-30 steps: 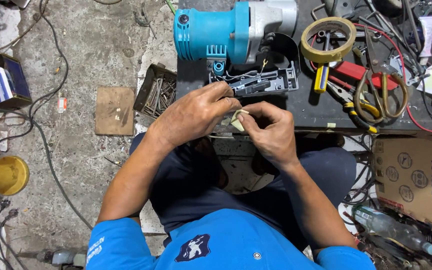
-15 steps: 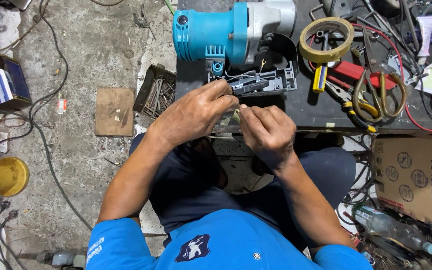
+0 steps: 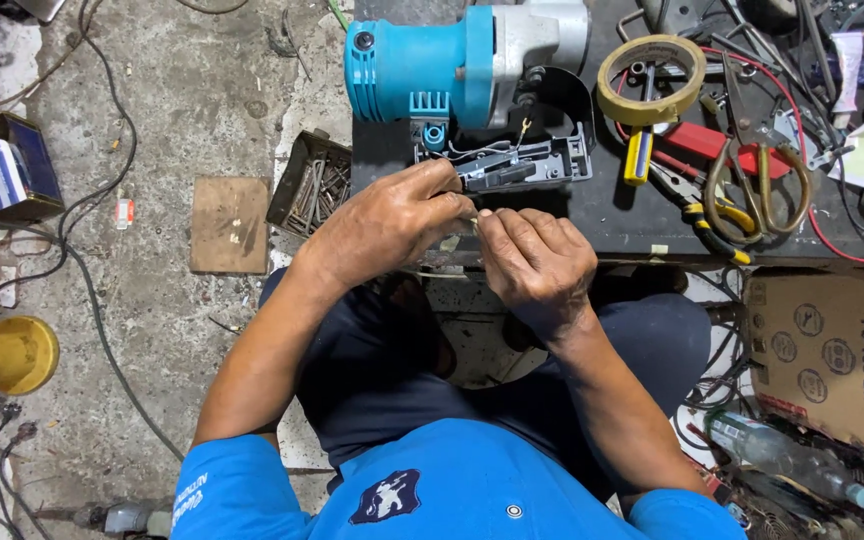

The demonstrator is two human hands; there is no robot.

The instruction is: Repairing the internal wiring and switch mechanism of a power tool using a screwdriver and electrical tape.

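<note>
**Inspector:** Report from the left side across.

**Assistant:** On the floor at far left stand a yellow stand (image 3: 7,357) and a small open box (image 3: 4,178). Nearer the tabletop (image 3: 612,225) lie a flat wooden block (image 3: 231,224) and a tray of nails (image 3: 310,186), the tray just beside the tabletop's left edge.

**Inspector:** The hands?

**Assistant:** The left hand (image 3: 392,222) is closed, fingertips pinched together on a small pale part (image 3: 474,217) at the tabletop's near edge. The right hand (image 3: 537,262) meets it from the other side, fingertips also pinched on that part. The part is mostly hidden between the fingers; I cannot tell what it is. It sits just in front of the opened black handle shell (image 3: 512,165) of the blue power tool (image 3: 452,65).

**Inspector:** Further right?

**Assistant:** A roll of tape (image 3: 650,80), a yellow-handled screwdriver (image 3: 637,160), scissors (image 3: 757,170), and a red wire (image 3: 842,250). A cardboard box (image 3: 832,350) sits below the tabletop at right.

**Inspector:** Judgement on handling?

**Assistant:** In my view, a part this small calls for a steady pinch, wrists braced on the tabletop edge, and work kept over the tabletop, as anything dropped would fall to the cluttered floor.
</note>
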